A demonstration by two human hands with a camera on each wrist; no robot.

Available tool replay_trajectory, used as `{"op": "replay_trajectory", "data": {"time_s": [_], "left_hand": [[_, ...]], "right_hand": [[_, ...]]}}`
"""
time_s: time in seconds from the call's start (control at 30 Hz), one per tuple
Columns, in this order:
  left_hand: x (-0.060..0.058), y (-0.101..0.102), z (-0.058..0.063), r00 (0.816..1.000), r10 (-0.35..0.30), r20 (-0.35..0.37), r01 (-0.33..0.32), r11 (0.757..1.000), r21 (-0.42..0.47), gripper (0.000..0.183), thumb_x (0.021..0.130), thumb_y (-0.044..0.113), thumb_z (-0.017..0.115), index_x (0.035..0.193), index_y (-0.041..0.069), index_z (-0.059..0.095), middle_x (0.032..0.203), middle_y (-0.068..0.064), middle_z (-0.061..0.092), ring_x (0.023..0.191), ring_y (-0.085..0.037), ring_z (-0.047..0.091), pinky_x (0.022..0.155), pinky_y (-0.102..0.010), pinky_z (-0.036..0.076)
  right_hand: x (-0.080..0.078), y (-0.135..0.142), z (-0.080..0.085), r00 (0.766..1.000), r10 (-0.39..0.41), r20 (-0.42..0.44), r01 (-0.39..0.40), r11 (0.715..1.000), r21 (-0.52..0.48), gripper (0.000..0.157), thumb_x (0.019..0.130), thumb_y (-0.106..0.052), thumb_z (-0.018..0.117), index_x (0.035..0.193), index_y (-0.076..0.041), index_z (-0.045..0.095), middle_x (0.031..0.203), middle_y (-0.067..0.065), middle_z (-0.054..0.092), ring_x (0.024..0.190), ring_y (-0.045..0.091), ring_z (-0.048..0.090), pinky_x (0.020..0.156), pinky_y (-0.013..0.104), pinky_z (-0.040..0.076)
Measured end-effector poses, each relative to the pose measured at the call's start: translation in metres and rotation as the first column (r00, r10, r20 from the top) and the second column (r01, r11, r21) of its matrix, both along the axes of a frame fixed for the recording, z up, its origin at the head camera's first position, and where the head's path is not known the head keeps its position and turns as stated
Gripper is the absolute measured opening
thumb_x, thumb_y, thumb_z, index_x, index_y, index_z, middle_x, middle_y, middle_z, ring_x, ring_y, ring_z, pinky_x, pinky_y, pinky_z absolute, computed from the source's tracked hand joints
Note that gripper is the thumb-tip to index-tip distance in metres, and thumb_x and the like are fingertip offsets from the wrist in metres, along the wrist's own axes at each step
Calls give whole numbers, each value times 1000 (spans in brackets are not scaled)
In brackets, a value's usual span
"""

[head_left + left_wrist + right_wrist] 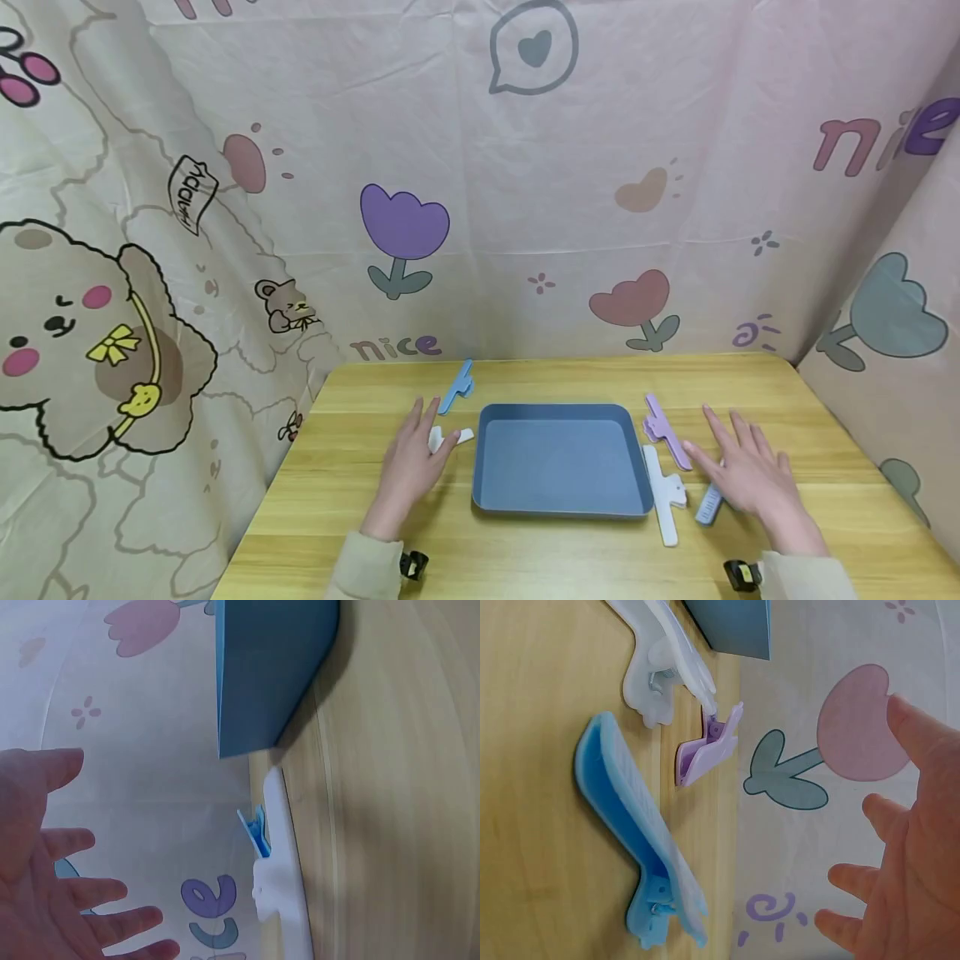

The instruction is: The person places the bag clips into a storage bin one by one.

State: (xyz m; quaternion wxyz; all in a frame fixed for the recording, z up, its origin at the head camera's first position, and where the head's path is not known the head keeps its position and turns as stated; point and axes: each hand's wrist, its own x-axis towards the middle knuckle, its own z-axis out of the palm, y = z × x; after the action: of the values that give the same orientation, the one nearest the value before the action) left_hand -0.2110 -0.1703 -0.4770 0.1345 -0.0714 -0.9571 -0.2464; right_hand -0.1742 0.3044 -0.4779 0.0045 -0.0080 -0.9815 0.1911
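My left hand [415, 457] is spread above the table left of the tray, holding nothing. Under its thumb side lies a white clip [281, 877], partly covered by the hand in the head view. Farther back lies a blue clip [457, 387]. My right hand [750, 471] hovers with spread fingers over another blue clip [641, 832], hiding much of it from the head camera. Between that hand and the tray lie a purple clip [667, 432] and a larger white clip [662, 493]. The shallow blue-grey tray [562, 506] sits between both hands with nothing inside.
All of this is on a light wooden table [555, 562]. A printed curtain [525, 167] hangs along the table's back edge and both sides. The larger white clip lies right at the tray's right wall.
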Motion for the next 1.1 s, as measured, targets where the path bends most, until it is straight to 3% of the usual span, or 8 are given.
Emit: {"op": "replay_trajectory", "data": {"time_s": [0.3, 0.53, 0.67, 0.83, 1.1], "left_hand": [[3, 14, 2, 1000, -23, -16, 25, 981, 191, 68, 93, 39, 67, 149, 10, 42, 147, -23, 40, 127, -47, 44, 95, -64, 41], [2, 23, -8, 995, -93, -21, 95, 970, 222, 65, 93, 34, 67, 149, 11, 42, 144, -21, 44, 122, -43, 50, 93, -59, 46], [-1, 26, -11, 989, -151, 5, 142, 943, 302, 63, 94, 30, 67, 148, 9, 42, 143, -19, 46, 106, -35, 58, 82, -48, 52], [-8, 26, -15, 980, -192, 58, 154, 905, 396, 61, 95, 30, 66, 147, 10, 44, 140, -15, 50, 93, -23, 59, 72, -32, 51], [-18, 26, -24, 961, -228, 159, 117, 851, 512, 57, 95, 18, 66, 147, 8, 45, 136, -24, 51, 83, -17, 57, 70, -30, 51]], "right_hand": [[6, 8, -1, 1000, 3, -3, -3, 999, -35, 85, 99, -62, 37, 157, -9, 6, 144, 43, 21, 120, 68, 28, 87, 79, 27], [11, 19, -4, 1000, 13, -10, -14, 994, -111, 88, 98, -57, 45, 154, 2, 12, 139, 46, 27, 118, 65, 35, 87, 77, 32], [14, 25, -7, 1000, -2, 1, 2, 980, -201, 84, 101, -49, 47, 152, 6, 11, 137, 46, 29, 116, 64, 40, 86, 74, 36], [17, 34, -12, 998, -56, 3, 55, 958, -283, 77, 103, -39, 48, 150, 10, 13, 133, 47, 34, 112, 62, 46, 85, 68, 42], [24, 47, -21, 993, -111, 31, 115, 943, -314, 81, 102, -43, 48, 148, 14, 13, 131, 49, 35, 110, 61, 49, 82, 65, 46]]}}
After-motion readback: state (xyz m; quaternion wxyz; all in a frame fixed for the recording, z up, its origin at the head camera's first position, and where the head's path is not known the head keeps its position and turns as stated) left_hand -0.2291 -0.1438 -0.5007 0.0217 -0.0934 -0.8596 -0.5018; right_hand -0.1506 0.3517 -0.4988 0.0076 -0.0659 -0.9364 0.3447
